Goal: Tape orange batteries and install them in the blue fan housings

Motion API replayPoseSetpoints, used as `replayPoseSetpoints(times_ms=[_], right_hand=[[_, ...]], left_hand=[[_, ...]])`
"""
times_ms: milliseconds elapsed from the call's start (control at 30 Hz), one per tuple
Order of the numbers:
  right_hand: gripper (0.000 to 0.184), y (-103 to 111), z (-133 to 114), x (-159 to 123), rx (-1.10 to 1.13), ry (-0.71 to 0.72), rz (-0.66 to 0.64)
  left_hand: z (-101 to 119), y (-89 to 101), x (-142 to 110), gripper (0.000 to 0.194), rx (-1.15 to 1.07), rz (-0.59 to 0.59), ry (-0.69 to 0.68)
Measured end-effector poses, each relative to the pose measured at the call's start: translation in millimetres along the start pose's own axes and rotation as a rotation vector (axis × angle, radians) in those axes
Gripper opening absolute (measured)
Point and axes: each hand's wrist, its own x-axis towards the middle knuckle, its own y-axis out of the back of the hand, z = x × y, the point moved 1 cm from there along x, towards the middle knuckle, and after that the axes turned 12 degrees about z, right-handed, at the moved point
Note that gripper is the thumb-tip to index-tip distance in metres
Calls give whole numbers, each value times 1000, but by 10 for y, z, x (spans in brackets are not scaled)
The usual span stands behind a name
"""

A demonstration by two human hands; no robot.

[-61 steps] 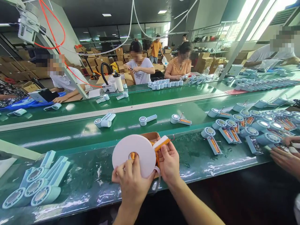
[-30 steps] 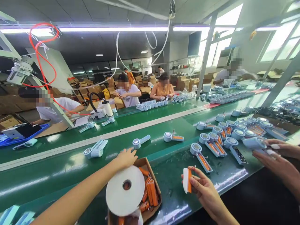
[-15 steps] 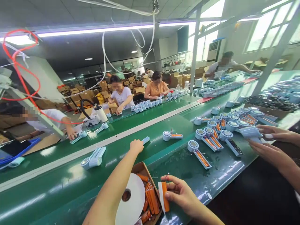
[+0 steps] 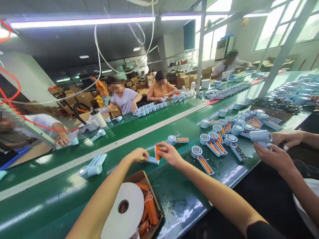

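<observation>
My left hand (image 4: 138, 154) is closed on a light blue handheld fan shell (image 4: 152, 160) lying on the green belt. My right hand (image 4: 168, 154) pinches an orange battery (image 4: 157, 152) with white tape on it, and holds it against the shell's open handle. Close to me, a big white tape roll (image 4: 124, 212) lies on a cardboard box (image 4: 139, 176) full of orange batteries (image 4: 149, 210).
More blue fan shells (image 4: 91, 167) and open fans with orange batteries (image 4: 202, 158) lie along the belt. A co-worker's hands (image 4: 272, 153) at right hold a fan. Other people work across the green conveyor (image 4: 159, 122). Hoses hang overhead.
My hands left the tape roll. The left reached out over the belt and took a blue shell. The right carried the taped battery forward to it. My head turned up and right.
</observation>
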Motion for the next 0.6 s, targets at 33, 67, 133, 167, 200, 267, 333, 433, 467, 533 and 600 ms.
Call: replayPoseSetpoints(times_ms=[33, 67, 133, 167, 200, 267, 333, 433, 467, 533, 600], right_hand=[[49, -8, 84, 70, -63, -2, -1], [48, -8, 168, 117, -120, -8, -6], [45, 14, 316, 161, -205, -32, -24], [44, 30, 373, 168, -240, -44, -33], [43, 49, 415, 168, -285, -49, -44], [42, 80, 458, 163, -392, -46, -69], [43, 94, 452, 160, -519, -25, -101], [43, 61, 380, 168, -754, 40, -164], [41, 35, 347, 172, -841, 66, -194], [40, -33, 279, 177, -1019, 113, -260], [40, -106, 226, 175, -1187, 143, -317]], left_hand=[[-25, -24, -12, 40, -29, -30, 20], [-51, -58, -33, 42, -55, -41, 42], [-96, -142, -79, 44, -95, -53, 86], [-110, -178, -90, 45, -109, -64, 106], [-118, -204, -85, 46, -116, -77, 122], [-115, -218, -29, 44, -115, -111, 144], [-91, -196, 66, 40, -99, -149, 148], [-30, -149, 182, 35, -73, -177, 134], [-6, -140, 200, 35, -68, -171, 130], [42, -139, 209, 32, -59, -143, 132], [86, -156, 203, 32, -52, -104, 149]])
